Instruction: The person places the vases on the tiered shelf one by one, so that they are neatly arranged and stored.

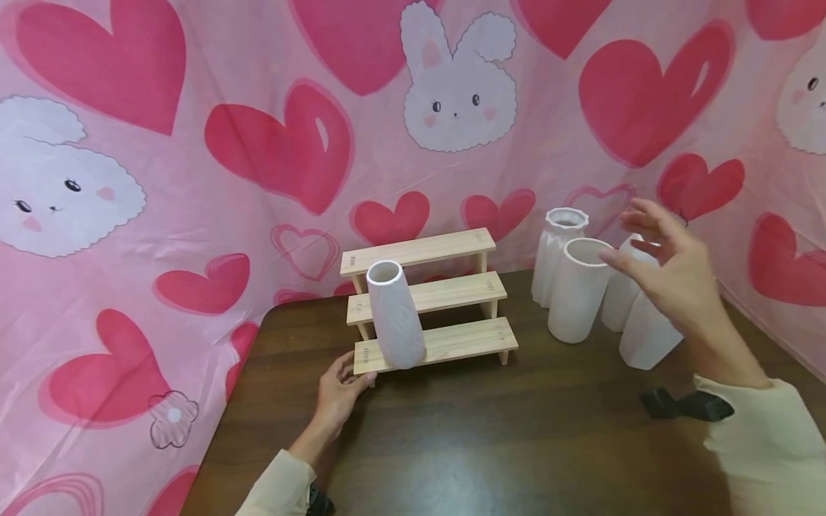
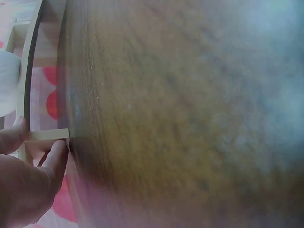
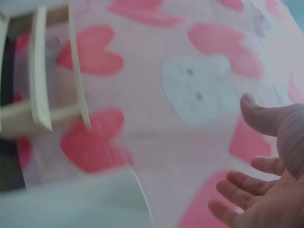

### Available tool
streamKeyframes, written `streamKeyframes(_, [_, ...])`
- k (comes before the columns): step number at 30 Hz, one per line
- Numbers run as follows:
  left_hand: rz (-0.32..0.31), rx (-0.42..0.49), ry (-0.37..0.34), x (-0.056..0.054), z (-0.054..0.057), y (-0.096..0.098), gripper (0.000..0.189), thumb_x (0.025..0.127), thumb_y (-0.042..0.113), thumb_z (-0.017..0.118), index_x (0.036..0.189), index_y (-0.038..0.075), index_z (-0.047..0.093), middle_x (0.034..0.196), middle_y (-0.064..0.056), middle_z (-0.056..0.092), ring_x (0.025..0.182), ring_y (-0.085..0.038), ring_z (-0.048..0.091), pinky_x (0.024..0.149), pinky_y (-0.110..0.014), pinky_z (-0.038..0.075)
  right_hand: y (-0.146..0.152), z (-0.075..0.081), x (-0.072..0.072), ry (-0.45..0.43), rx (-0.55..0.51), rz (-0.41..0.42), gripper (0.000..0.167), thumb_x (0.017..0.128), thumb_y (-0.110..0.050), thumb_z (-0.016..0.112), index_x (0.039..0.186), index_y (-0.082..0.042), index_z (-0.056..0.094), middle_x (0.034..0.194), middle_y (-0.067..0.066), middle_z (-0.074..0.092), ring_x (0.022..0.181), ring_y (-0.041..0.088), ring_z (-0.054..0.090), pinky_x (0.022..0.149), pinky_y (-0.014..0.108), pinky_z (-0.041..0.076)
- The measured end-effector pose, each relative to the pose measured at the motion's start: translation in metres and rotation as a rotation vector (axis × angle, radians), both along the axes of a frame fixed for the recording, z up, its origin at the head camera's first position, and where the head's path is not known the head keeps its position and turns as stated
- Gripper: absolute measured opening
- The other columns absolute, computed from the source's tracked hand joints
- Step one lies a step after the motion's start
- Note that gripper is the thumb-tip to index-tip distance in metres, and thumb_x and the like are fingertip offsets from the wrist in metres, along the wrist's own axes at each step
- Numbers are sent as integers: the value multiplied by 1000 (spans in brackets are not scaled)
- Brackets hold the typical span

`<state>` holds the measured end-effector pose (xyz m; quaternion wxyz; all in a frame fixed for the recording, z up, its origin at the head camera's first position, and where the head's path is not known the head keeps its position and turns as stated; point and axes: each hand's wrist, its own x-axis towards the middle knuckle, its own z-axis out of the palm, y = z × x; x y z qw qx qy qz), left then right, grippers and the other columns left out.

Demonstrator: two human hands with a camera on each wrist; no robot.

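Observation:
A three-tier wooden display stand (image 1: pixel 464 342) stands on the table. One white textured vase (image 1: pixel 400 319) is on its bottom tier, near the left end. My left hand (image 1: pixel 337 395) grips that tier's left end; in the left wrist view its thumb (image 2: pixel 14 137) lies at the board and a finger touches the leg (image 2: pixel 50 135). Over the vases at the right, my right hand (image 1: pixel 677 279) is raised with fingers spread, holding nothing. Nearest to it are a white ribbed vase (image 1: pixel 574 301) and a faceted white vase (image 1: pixel 647 333), partly covered by the hand.
Behind the ribbed vase stands a white vase with a scalloped rim (image 1: pixel 548 265); another white vase (image 1: pixel 619 297) is partly hidden beside it. A pink cloth (image 1: pixel 452 179) with hearts and rabbits hangs behind the dark wooden table (image 1: pixel 490 437). A black strap (image 1: pixel 687 405) is at the right wrist.

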<state>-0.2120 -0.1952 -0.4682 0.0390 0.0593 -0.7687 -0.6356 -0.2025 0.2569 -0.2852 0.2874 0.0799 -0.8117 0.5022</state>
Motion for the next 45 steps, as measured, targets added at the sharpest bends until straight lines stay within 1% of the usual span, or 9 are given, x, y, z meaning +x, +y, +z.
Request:
streamKeyframes(4, [5, -5, 4, 0, -1, 0, 61, 84, 3, 73, 138, -2, 45, 113, -22, 65, 98, -28, 66, 74, -23, 53, 33, -6, 6, -151, 66, -157, 75, 84, -27, 75, 148, -34, 35, 140, -1, 49, 124, 17, 45, 101, 20, 40])
streamKeyframes(7, [9, -5, 3, -1, -2, 0, 61, 84, 3, 74, 137, -2, 46, 112, -22, 65, 98, -28, 66, 74, -22, 52, 55, -15, 8, -272, 102, -209, 82, 85, -38, 72, 150, -42, 22, 154, 8, 33, 138, 33, 31, 106, 48, 37])
streamKeyframes(13, [6, 0, 7, -1, -3, 0, 61, 84, 3, 73, 137, -2, 45, 113, -22, 65, 97, -28, 66, 74, -22, 53, 84, -37, 8, -419, 154, -135, 95, 88, -41, 67, 155, -30, 2, 156, 27, 13, 135, 57, 14, 95, 74, 25])
streamKeyframes(16, [9, 2, 9, -1, -3, 0, 61, 84, 2, 73, 137, -2, 45, 113, -22, 65, 97, -28, 67, 74, -23, 53, 89, -47, 6, -428, 191, -108, 92, 89, -38, 67, 156, -15, 8, 148, 33, 24, 127, 55, 28, 97, 60, 39])
streamKeyframes(18, [11, -1, 11, -1, -3, 0, 61, 84, 2, 73, 137, -2, 45, 113, -22, 65, 97, -28, 66, 74, -23, 53, 89, -53, 4, -414, 216, -122, 90, 88, -37, 68, 154, -8, 14, 140, 33, 33, 115, 49, 37, 85, 48, 48])
streamKeyframes(20, [11, -1, 12, -1, -3, 0, 61, 84, 2, 73, 137, -2, 45, 114, -23, 64, 98, -28, 66, 74, -23, 53, 90, -58, 3, -400, 228, -154, 86, 87, -37, 70, 151, -5, 22, 131, 30, 41, 102, 34, 42, 70, 28, 45])
streamKeyframes(25, [14, -5, 8, 0, -4, 0, 62, 84, 3, 74, 138, -2, 44, 116, -23, 64, 100, -29, 66, 75, -22, 53, 94, -66, 1, -376, 201, -175, 79, 87, -37, 70, 148, -4, 31, 118, 18, 47, 86, 3, 40, 60, 11, 37])
streamKeyframes(32, [12, -5, 8, 0, -4, 1, 61, 84, 3, 74, 138, -2, 45, 118, -23, 63, 101, -29, 65, 75, -22, 53, 98, -73, 2, -406, 171, -178, 79, 89, -40, 67, 150, -7, 29, 121, 16, 44, 91, 6, 40, 60, 10, 38])
streamKeyframes(45, [8, 7, -3, 1, -1, 2, 62, 84, 4, 74, 138, -2, 45, 117, -23, 63, 99, -28, 66, 75, -23, 53, 93, -71, 5, -411, 85, -225, 65, 85, -46, 70, 141, -23, 47, 102, -17, 48, 85, 2, 45, 59, 9, 42])
